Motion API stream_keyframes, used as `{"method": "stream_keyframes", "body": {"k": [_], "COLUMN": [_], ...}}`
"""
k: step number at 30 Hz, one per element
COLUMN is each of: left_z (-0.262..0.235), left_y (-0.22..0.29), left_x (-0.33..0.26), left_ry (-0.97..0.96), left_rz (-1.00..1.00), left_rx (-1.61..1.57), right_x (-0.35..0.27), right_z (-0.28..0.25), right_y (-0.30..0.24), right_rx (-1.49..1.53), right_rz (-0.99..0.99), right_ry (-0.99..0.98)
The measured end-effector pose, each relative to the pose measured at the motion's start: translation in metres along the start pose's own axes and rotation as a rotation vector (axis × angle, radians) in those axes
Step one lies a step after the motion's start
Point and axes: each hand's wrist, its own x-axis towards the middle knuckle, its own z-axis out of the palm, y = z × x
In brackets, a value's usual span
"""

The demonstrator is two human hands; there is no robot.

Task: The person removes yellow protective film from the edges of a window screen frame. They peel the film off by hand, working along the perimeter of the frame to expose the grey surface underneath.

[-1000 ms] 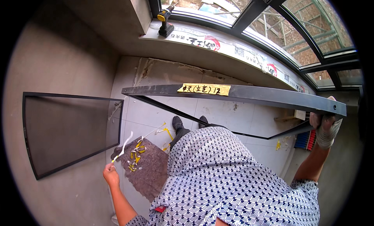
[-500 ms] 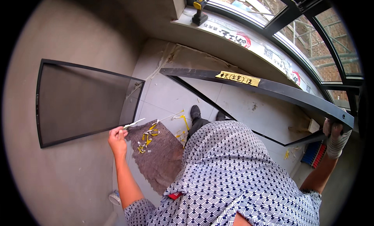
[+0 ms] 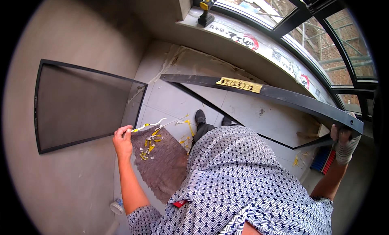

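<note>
Left hand [image 3: 122, 138] raised with strip [image 3: 156, 123], frame [image 3: 259, 93] lengthwise left-right

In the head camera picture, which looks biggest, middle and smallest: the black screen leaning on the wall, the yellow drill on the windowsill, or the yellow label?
1. Black screen
2. Yellow label
3. Yellow drill; it sits farther away, so this is unsure.

My bare left hand [image 3: 122, 138] is raised on the left with fingers pinched closed, and my gloved right hand [image 3: 343, 139] is stretched out far right, fingers wrapped tight in a grip.
</note>
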Motion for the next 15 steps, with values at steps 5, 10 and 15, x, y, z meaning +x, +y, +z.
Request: {"method": "stream_keyframes", "body": {"k": [5, 10, 15], "left_z": [0.006, 0.01, 0.02], "left_y": [0.009, 0.007, 0.034], "left_x": [0.002, 0.012, 0.022], "left_ry": [-0.004, 0.039, 0.116], "left_rz": [-0.109, -0.096, 0.129], "left_rx": [-0.334, -0.223, 0.285], "right_x": [-0.002, -0.004, -0.007], "right_z": [0.025, 0.026, 0.025], "right_y": [-0.023, -0.024, -0.02], "right_rx": [-0.042, -0.155, -0.153], "right_rz": [-0.065, -0.142, -0.161], "right_ry": [-0.004, 0.012, -0.01]}}
